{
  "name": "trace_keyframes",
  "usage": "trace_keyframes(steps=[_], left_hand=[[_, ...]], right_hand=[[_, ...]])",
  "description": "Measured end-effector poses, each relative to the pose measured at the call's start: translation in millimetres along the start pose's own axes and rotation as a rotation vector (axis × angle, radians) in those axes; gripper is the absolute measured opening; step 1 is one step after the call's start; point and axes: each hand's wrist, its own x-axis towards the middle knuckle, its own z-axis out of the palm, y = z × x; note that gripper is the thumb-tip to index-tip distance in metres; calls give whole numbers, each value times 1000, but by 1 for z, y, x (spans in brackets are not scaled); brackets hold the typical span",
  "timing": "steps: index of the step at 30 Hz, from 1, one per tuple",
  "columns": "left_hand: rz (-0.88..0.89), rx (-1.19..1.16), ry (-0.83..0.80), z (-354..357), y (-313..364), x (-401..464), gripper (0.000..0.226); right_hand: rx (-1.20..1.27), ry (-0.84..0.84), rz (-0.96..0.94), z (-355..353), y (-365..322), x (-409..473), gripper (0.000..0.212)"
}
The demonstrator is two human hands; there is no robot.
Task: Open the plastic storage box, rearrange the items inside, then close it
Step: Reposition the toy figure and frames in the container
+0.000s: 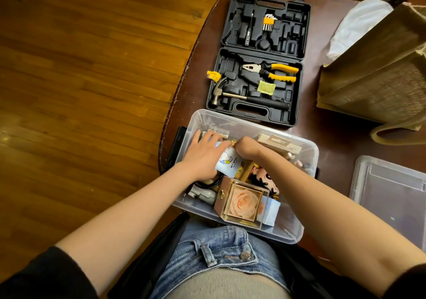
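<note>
We are midway through the rearranging: the clear plastic storage box (pixel 297 232) sits open on the near edge of the dark wooden surface (pixel 322 137), overhanging toward our lap, and its clear flat lid (pixel 389 190) lies apart on the right. Our left hand (pixel 202 158) rests with fingers spread and mostly straight over a white soft pack of wet wipes (pixel 228 161) in the middle of the box, pressing more than clasping. Our right hand (pixel 247 147) is curled just beside it, and we cannot tell what its grip closes on, if anything. The pack looks light and squashy, so we judge it best taken flat across its width. The clear cube case holding a peach rose (pixel 244 203) near the front wall seems rigid but fragile, best lifted by its base edges. The box itself looks light, thin-walled and flexible, so we would steady it by its rim. A black open tool case (pixel 260 54) lies beyond.
</note>
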Motion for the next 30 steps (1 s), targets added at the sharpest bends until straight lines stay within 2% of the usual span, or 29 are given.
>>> trace_keyframes(steps=[2, 4, 9, 11, 14, 17, 20, 22, 24, 26, 30], left_hand=[[10, 55, 16, -8, 0, 3, 64], [66, 116, -53, -12, -1, -1, 55], [128, -11, -338, -20, -5, -12, 63], [109, -105, -280, -26, -6, -13, 62], [58, -286, -44, -29, -9, -16, 67], [105, -284, -68, -31, -11, -16, 94], [103, -280, -89, -40, -15, -10, 73], [116, -265, -107, -45, -15, -7, 58], [133, -274, -146, -41, -13, -7, 53], [134, -304, -153, -38, -12, -8, 52], [145, -329, -220, -43, -16, -5, 59]], right_hand=[[-3, 2, -2, 1, 4, -1, 35], [2, 17, 1, 2, 6, -4, 36], [9, 136, -10, 4, 12, -9, 34], [63, 193, -30, 3, 16, -10, 30], [168, 179, -50, -2, 21, -12, 21], [311, 130, -64, -6, 22, -19, 17], [361, 137, -65, -7, 21, -17, 13], [319, 152, -74, -5, 20, -15, 10], [197, 150, -71, -3, 16, -11, 24], [36, 113, -50, -5, 10, -8, 34], [-252, -49, -56, -10, -6, 1, 35]])
